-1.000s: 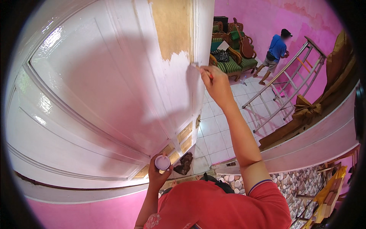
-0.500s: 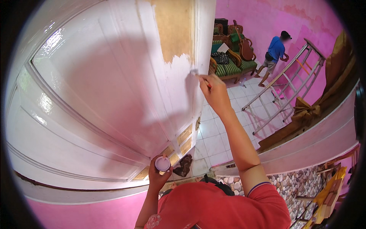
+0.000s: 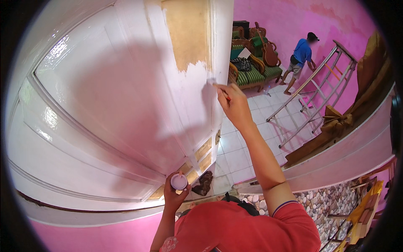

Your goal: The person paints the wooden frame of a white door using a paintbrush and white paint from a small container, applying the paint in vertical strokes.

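My right hand [image 3: 233,103] is closed around the handle of a paintbrush, its bristles [image 3: 211,80] against the right side of a large door [image 3: 126,80]. White paint covers most of the door. Above the brush, a bare yellow-brown patch [image 3: 189,33] ends in a ragged wet-looking edge, and more unpainted small panels [image 3: 204,148] show low on the door. Lower down, my left hand [image 3: 171,195] is wrapped around a small round paint cup [image 3: 179,182] with pale paint in it, a thin stick-like piece at its rim.
A metal stepladder [image 3: 319,92] stands at the right, by a brown curtain [image 3: 361,84]. Beyond it a person in a blue shirt [image 3: 302,50] bends at the pink wall. A guitar [image 3: 269,54] leans on green striped chairs [image 3: 252,75]. A dark crumpled bag [image 3: 203,183] lies by the door's foot.
The brush and my right hand have shifted slightly left across the door. My left hand stays with the cup. The person in blue has lowered their arms.
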`<state>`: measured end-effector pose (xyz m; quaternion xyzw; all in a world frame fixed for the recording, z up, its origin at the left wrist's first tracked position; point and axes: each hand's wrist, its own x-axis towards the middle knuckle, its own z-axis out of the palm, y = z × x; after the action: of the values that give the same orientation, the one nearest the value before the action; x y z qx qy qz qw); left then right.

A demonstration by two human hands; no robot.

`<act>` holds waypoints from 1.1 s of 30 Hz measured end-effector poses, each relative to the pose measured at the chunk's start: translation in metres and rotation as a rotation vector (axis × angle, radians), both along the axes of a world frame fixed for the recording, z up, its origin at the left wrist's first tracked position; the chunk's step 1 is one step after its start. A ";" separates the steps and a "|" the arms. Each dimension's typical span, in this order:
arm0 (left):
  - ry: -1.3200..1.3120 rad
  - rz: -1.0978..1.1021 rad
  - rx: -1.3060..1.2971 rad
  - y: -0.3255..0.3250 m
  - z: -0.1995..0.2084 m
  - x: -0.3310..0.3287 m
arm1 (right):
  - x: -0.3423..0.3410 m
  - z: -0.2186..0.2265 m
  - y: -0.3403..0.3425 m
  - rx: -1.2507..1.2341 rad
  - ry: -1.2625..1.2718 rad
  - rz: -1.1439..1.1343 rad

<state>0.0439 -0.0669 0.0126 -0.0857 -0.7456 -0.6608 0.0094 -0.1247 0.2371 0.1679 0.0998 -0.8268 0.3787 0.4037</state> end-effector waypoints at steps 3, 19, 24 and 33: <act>-0.004 0.000 0.015 -0.001 -0.002 0.000 | 0.007 0.019 -0.001 -0.052 0.072 0.013; 0.015 0.005 0.035 0.000 -0.004 0.000 | -0.020 0.038 0.023 -0.043 0.064 0.156; 0.007 0.013 0.018 -0.002 -0.005 0.002 | -0.002 0.060 0.028 -0.107 0.061 0.110; 0.030 0.009 0.017 0.001 -0.008 0.000 | -0.020 0.040 0.024 0.013 0.032 0.092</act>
<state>0.0435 -0.0656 0.0045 -0.0924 -0.7402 -0.6655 0.0243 -0.1451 0.2608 0.2074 0.1464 -0.8173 0.3900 0.3981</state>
